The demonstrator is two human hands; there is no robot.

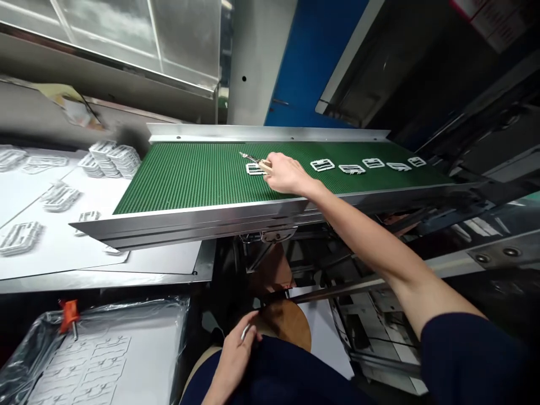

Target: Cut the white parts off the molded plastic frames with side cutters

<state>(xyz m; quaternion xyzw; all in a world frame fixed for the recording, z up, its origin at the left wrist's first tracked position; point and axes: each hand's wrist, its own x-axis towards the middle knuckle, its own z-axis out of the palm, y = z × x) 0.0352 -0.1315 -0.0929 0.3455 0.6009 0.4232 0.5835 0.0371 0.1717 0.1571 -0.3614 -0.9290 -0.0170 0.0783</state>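
Observation:
A green conveyor belt [189, 169] with metal side rails runs across the middle. Over it, my right hand [284, 173] is closed around a small cutting tool with a pale handle [265, 165], its metal tip pointing left. Just beneath the tool lies a white plastic frame-like part [253, 169], partly hidden by my fingers. Several similar white parts [322, 165] lie on the belt further right. My left hand [236, 351] rests low near my lap, fingers curled round a small, thin, whitish object [245, 332] that is mostly hidden.
White parts stand in stacks [112, 160] on a sheet-covered table [160, 261] at the left. Below it, a plastic-lined box [152, 349] holds flat parts, with an orange-handled tool [70, 316] at its edge. A round brown stool [291, 326] is near my lap.

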